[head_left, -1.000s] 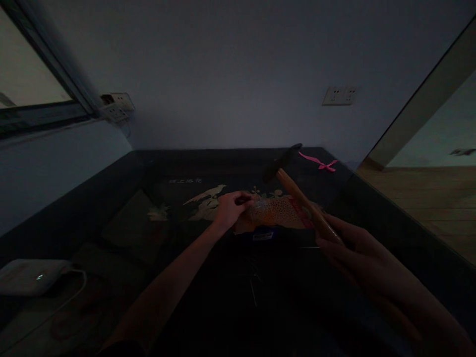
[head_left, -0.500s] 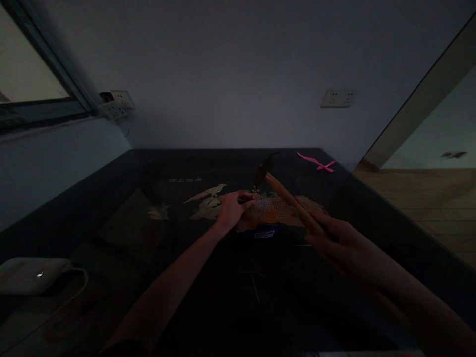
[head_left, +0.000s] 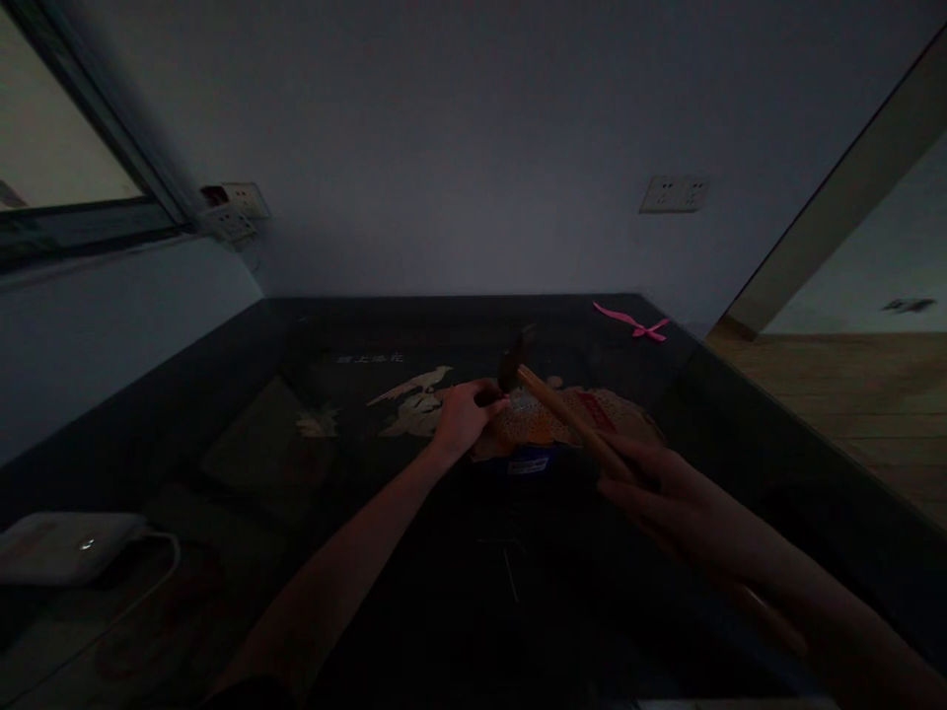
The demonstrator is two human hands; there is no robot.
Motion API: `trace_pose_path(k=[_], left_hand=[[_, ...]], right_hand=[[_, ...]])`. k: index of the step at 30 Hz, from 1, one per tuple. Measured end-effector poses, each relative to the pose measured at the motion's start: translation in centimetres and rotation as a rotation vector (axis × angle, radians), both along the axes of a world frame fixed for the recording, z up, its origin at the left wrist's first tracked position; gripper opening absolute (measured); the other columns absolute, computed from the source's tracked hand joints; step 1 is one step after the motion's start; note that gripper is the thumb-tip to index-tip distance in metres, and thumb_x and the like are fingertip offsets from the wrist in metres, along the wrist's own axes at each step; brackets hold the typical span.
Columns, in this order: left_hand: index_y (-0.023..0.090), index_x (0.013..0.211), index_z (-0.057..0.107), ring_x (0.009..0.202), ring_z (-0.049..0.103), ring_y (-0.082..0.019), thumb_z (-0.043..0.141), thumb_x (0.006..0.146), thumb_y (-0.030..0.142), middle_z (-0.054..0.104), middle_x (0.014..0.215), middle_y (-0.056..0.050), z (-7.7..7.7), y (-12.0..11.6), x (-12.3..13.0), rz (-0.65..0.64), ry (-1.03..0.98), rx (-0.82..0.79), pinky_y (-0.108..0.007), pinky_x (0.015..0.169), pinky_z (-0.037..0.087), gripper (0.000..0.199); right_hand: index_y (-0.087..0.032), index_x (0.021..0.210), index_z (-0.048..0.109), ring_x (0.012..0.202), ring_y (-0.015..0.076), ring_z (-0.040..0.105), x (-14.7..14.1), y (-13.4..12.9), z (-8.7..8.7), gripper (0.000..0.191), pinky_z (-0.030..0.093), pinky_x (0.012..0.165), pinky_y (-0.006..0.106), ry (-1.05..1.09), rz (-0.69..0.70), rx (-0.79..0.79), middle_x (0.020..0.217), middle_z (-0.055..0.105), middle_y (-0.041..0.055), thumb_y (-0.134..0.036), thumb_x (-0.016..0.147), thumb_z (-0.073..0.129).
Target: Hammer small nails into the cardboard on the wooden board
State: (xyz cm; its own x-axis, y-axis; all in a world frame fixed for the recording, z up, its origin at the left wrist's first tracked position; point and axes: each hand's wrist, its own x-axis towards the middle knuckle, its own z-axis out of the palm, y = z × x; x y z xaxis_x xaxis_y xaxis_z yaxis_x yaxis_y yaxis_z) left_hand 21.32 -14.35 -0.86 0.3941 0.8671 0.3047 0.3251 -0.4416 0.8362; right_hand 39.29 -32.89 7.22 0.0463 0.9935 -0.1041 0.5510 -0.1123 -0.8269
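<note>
My right hand (head_left: 681, 488) is wrapped round the wooden handle of a hammer (head_left: 560, 406). The hammer's dark head is low, just beside the fingertips of my left hand (head_left: 460, 416). Those fingers are pinched together at the left end of a crumpled tan and orange bag (head_left: 544, 424) with a speckled print. What they hold is too small and dark to make out. A small round brownish thing (head_left: 554, 382) sits at the bag's far edge.
The dark glossy table (head_left: 414, 602) bears a picture of a pale bird (head_left: 414, 385). A pink ribbon (head_left: 640, 326) lies at the far right corner. On the left is a white device (head_left: 66, 547) with a cable. Walls with sockets (head_left: 674, 194) stand behind.
The hammer head has come down closer to my left fingertips, and my right hand has moved slightly left and lower with it. My left hand stays in place.
</note>
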Motion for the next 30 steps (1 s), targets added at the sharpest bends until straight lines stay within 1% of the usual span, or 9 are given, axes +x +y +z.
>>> trace_pose_path(k=[2, 5, 8, 10, 14, 19, 25, 28, 30], left_hand=[[0.016, 0.079, 0.069, 0.075, 0.066, -0.017, 0.068, 0.073, 0.019, 0.072, 0.080, -0.003, 0.25, -0.11, -0.05, 0.010, 0.035, 0.023, -0.026, 0.071, 0.050, 0.007], [0.015, 0.079, 0.068, 0.075, 0.066, -0.016, 0.068, 0.074, 0.017, 0.072, 0.081, -0.003, 0.37, -0.21, 0.05, -0.009, 0.029, 0.008, -0.026, 0.072, 0.050, 0.005], [0.014, 0.079, 0.068, 0.075, 0.067, -0.015, 0.068, 0.073, 0.014, 0.072, 0.081, -0.003, 0.31, -0.25, 0.19, -0.018, 0.000, -0.017, -0.025, 0.073, 0.051, 0.005], [0.014, 0.079, 0.068, 0.074, 0.066, -0.015, 0.068, 0.073, 0.015, 0.072, 0.080, -0.003, 0.33, -0.29, 0.15, -0.008, 0.012, -0.014, -0.025, 0.071, 0.051, 0.006], [0.015, 0.082, 0.069, 0.074, 0.066, -0.016, 0.069, 0.073, 0.017, 0.072, 0.079, -0.003, 0.46, -0.41, -0.04, 0.018, 0.067, 0.024, -0.026, 0.069, 0.050, 0.010], [0.016, 0.079, 0.069, 0.074, 0.067, -0.015, 0.067, 0.074, 0.014, 0.072, 0.081, -0.002, 0.36, -0.37, 0.12, -0.004, 0.021, -0.023, -0.027, 0.073, 0.052, 0.006], [0.016, 0.086, 0.070, 0.079, 0.067, -0.018, 0.069, 0.073, 0.017, 0.073, 0.085, -0.004, 0.37, -0.34, 0.10, 0.036, 0.075, -0.005, -0.029, 0.075, 0.052, 0.013], [0.016, 0.083, 0.070, 0.079, 0.068, -0.017, 0.068, 0.074, 0.015, 0.073, 0.084, -0.004, 0.41, -0.41, 0.01, 0.021, 0.047, 0.000, -0.028, 0.076, 0.052, 0.009], [0.016, 0.082, 0.070, 0.079, 0.068, -0.016, 0.067, 0.074, 0.013, 0.073, 0.084, -0.003, 0.36, -0.42, -0.03, 0.003, 0.021, 0.000, -0.028, 0.077, 0.052, 0.009]], right_hand=[[-0.015, 0.125, 0.060, 0.104, 0.0298, 0.061, 0.08, -0.05, -0.47, 0.052, 0.050, 0.090, 0.040, -0.039, -0.021, 0.009, 0.113, 0.068, 0.0094, -0.042, 0.079, 0.058], [-0.017, 0.126, 0.059, 0.102, 0.0284, 0.063, 0.20, -0.22, -0.40, 0.053, 0.051, 0.090, 0.038, -0.048, -0.022, 0.054, 0.110, 0.069, 0.0079, -0.042, 0.079, 0.059], [-0.020, 0.131, 0.055, 0.090, 0.0265, 0.067, 0.23, -0.30, -0.14, 0.054, 0.056, 0.079, 0.036, -0.019, -0.003, 0.048, 0.097, 0.072, 0.0049, -0.040, 0.081, 0.058], [-0.021, 0.127, 0.058, 0.085, 0.0260, 0.068, 0.19, -0.24, -0.34, 0.052, 0.058, 0.073, 0.035, -0.019, -0.034, 0.045, 0.091, 0.073, 0.0044, -0.040, 0.079, 0.059], [-0.020, 0.114, 0.067, 0.090, 0.0271, 0.067, 0.12, -0.15, -0.77, 0.044, 0.058, 0.076, 0.035, -0.050, -0.073, 0.068, 0.098, 0.072, 0.0069, -0.041, 0.075, 0.063], [-0.019, 0.122, 0.062, 0.092, 0.0282, 0.067, 0.26, -0.30, -0.27, 0.052, 0.058, 0.074, 0.035, -0.035, -0.083, 0.051, 0.100, 0.072, 0.0072, -0.042, 0.076, 0.061], [-0.018, 0.120, 0.064, 0.093, 0.0275, 0.066, 0.31, 0.03, -0.96, 0.051, 0.056, 0.079, 0.035, 0.001, -0.043, 0.024, 0.102, 0.072, 0.0072, -0.044, 0.077, 0.060], [-0.018, 0.122, 0.062, 0.091, 0.0265, 0.067, 0.41, -0.08, -0.91, 0.054, 0.057, 0.076, 0.034, -0.035, -0.088, 0.024, 0.102, 0.071, 0.0074, -0.044, 0.075, 0.061], [-0.019, 0.122, 0.062, 0.087, 0.0259, 0.067, 0.45, -0.19, -0.74, 0.054, 0.058, 0.070, 0.033, -0.050, -0.104, 0.032, 0.097, 0.072, 0.0063, -0.044, 0.074, 0.062]])
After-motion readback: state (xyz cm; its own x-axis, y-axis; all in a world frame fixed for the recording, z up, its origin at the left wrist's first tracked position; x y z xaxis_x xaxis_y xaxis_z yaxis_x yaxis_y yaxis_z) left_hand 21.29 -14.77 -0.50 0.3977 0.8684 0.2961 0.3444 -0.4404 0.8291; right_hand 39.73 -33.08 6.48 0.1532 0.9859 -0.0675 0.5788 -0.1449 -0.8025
